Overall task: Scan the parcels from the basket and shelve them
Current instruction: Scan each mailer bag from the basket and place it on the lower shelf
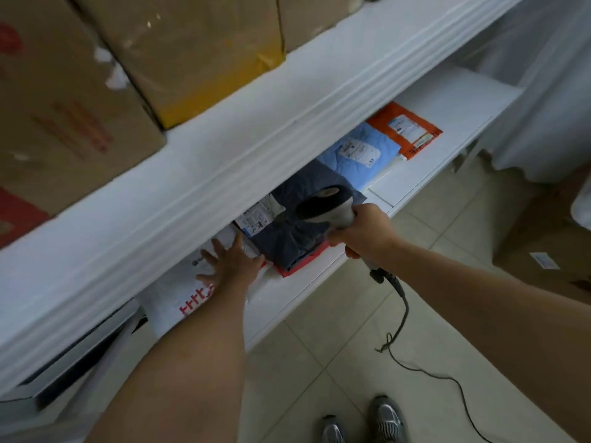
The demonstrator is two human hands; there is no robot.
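Left hand point(231, 263), fingers spread flat, pressing white parcel point(179, 292) onto lower shelf point(425, 174), lower left of centre. Right hand point(364, 231) wrapped round scanner point(323, 206), centre frame. Best pushed fully inside, flat, label up, beside dark parcel point(300, 231).

Parcels point(297, 231) crowd the lower shelf point(447, 100) from its left end to the middle; its right end lies bare. The upper shelf's edge point(224, 174) overhangs, narrowing entry.
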